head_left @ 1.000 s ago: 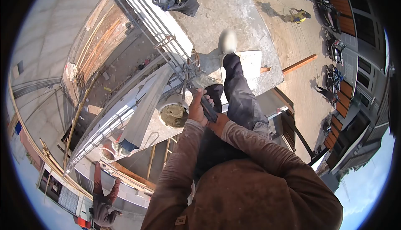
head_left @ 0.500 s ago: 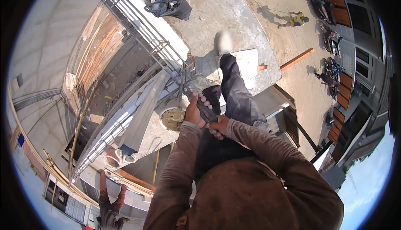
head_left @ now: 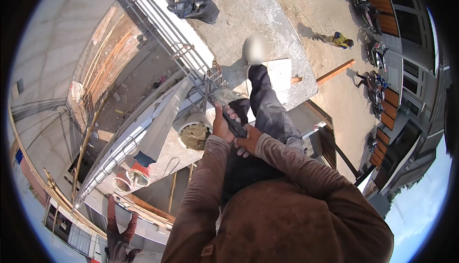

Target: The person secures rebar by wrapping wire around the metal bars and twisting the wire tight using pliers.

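My left hand [head_left: 222, 124] is wrapped round a dark grey oblong object [head_left: 235, 128], its thumb pointing up along it. On the lower end of the same object, my right hand [head_left: 249, 141] is closed as well. The object's exact kind is hard to make out, since fingers cover much of it. Both hands are in front of my torso, over my dark trousers. Just left of them stands a bucket [head_left: 195, 136] with wet, grey-brown mortar in it. Beyond the hands, steel rebar [head_left: 206, 84] sticks up at a corner of the wall.
A long rebar cage [head_left: 158, 29] runs along the white wall edge, with a drop to its left. A dark bag [head_left: 193, 2] lies on the concrete ahead. Smaller buckets [head_left: 138, 177] stand at lower left. One person [head_left: 339, 40] is on the ground at right, another [head_left: 119, 236] at lower left.
My view has shifted slightly, so the mortar bucket shows a little more. Both hands keep their hold on the dark object. The person in yellow at right has changed pose.
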A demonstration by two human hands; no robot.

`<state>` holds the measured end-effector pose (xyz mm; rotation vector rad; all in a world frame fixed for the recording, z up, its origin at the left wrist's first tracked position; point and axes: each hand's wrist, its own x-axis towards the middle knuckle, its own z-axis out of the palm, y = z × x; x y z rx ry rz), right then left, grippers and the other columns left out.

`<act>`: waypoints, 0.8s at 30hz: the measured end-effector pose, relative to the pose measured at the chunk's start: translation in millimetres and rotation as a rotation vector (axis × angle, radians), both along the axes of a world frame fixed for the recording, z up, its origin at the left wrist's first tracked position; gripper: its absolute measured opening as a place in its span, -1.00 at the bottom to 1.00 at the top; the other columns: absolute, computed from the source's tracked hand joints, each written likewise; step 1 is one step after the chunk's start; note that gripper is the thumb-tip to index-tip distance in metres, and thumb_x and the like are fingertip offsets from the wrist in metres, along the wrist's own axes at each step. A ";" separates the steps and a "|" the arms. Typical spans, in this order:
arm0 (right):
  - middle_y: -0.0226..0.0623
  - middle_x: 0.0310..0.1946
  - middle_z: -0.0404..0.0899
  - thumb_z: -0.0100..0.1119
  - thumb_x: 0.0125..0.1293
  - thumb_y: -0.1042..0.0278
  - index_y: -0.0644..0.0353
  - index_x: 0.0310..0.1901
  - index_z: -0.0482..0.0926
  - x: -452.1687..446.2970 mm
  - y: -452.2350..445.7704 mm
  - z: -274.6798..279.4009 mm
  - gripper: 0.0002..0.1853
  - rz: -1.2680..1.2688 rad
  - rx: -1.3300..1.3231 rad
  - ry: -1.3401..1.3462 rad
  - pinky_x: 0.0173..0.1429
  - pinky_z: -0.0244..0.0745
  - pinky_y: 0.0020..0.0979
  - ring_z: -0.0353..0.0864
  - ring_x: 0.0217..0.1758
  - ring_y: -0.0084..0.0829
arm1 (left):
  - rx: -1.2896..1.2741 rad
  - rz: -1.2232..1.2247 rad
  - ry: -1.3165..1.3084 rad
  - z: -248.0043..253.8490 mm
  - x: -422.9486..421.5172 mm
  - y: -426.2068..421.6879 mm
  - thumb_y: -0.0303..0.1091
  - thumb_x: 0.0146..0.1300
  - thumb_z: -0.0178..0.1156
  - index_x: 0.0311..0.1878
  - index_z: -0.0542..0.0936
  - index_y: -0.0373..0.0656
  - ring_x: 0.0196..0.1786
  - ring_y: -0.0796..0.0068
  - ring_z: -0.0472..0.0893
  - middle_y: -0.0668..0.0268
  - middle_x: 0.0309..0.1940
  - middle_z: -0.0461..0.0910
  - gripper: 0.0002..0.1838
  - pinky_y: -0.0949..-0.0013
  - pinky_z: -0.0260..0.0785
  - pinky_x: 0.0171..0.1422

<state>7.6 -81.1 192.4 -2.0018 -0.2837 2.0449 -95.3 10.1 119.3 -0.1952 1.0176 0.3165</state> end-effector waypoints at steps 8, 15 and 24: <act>0.09 -0.25 0.56 0.25 0.16 0.39 0.20 -0.05 0.26 -1.0 -13.0 -14.2 -0.60 0.266 0.156 -0.772 -0.07 0.49 0.05 0.59 -0.15 0.19 | -0.004 0.071 0.201 38.2 47.8 3.6 0.28 0.18 0.32 -0.15 0.49 -0.02 -0.25 0.48 0.50 0.48 -0.43 0.44 -0.46 0.19 0.39 0.22; -0.05 -0.01 0.50 0.34 0.14 0.26 0.19 0.03 0.27 12.2 -20.2 42.6 -0.48 0.174 0.175 -0.457 0.07 0.51 -0.05 0.57 0.09 0.02 | -0.068 0.062 0.013 22.5 26.7 -14.5 0.23 0.30 0.21 -0.23 0.42 0.00 -0.31 0.48 0.45 0.45 -0.47 0.38 -0.53 0.27 0.44 -0.07; 0.16 0.02 0.51 0.13 0.29 0.32 0.18 0.04 0.28 23.1 -37.5 15.1 -0.64 0.078 0.002 -0.171 0.07 0.55 -0.08 0.60 0.03 0.08 | 0.085 -0.360 -0.004 55.2 36.1 -8.9 0.30 0.38 0.01 0.03 0.44 -0.15 -0.21 0.32 0.54 0.26 -0.26 0.54 -0.39 0.23 0.43 -0.03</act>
